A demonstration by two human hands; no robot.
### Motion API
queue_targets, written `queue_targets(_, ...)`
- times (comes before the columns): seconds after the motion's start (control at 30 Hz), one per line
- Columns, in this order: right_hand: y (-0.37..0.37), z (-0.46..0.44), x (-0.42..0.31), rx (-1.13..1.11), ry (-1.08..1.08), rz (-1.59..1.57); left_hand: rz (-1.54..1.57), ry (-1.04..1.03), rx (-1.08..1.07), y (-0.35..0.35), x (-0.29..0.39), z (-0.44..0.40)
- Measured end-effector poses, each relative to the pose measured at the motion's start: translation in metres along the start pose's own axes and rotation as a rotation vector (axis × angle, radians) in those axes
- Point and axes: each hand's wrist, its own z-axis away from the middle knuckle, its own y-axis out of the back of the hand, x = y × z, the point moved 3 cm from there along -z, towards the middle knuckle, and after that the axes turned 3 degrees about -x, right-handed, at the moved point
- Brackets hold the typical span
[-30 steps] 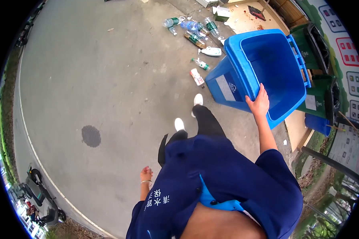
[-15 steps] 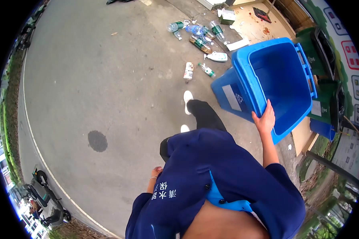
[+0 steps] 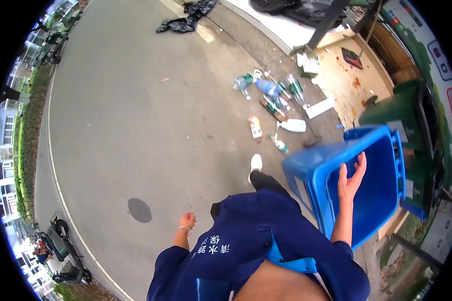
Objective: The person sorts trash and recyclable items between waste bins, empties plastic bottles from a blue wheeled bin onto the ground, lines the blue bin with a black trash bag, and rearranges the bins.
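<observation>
The blue wheeled bin (image 3: 331, 159) stands tilted to my right, its mouth facing me. My right hand (image 3: 352, 180) is open over the mouth, fingers spread and apart from the rim, holding nothing. At my left side, away from any object, my left hand (image 3: 188, 219) hangs with curled fingers and nothing visible in it. Ahead on the pavement lie several plastic bottles, among them a blue-tinted bottle (image 3: 268, 88), a bottle with brown contents (image 3: 272, 107), a white pump bottle (image 3: 292, 125), an orange-and-white labelled bottle (image 3: 255, 127) and a small green-labelled bottle (image 3: 278, 143).
Green bins (image 3: 398, 118) stand behind the blue one. Beyond the bottles are a littered beige board (image 3: 356, 85), a green box (image 3: 308, 65) and a white strip (image 3: 320, 107). A black plastic bag (image 3: 186, 20) lies far ahead. A scooter (image 3: 63, 248) stands at left.
My right hand has let go of the blue bin's rim and opened above its mouth. My left hand has swung forward and outward. The whole view has shifted, with the bin now lower.
</observation>
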Motion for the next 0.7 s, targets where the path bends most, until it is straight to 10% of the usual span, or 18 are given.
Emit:
queue_targets(0.17,-0.090,-0.120,-0.018,-0.223,0.102,-0.132,0.265,0.096,0.009,-0.018,0.078,0.015)
queue_targets(0.3,-0.174,-0.178,-0.063,-0.430,0.251,-0.141,0.129,-0.012,-0.039,-0.086,-0.058,-0.076)
queue_targets(0.43,-0.275,-0.199,-0.057,-0.644,0.283,0.006,-0.129,0.045,-0.182,-0.073,0.001,-0.096)
queue_targets(0.7,-0.366,-0.110,0.041,-1.381,-0.324,0.437,-0.374,-0.184,-0.054,0.114,0.232,-0.250)
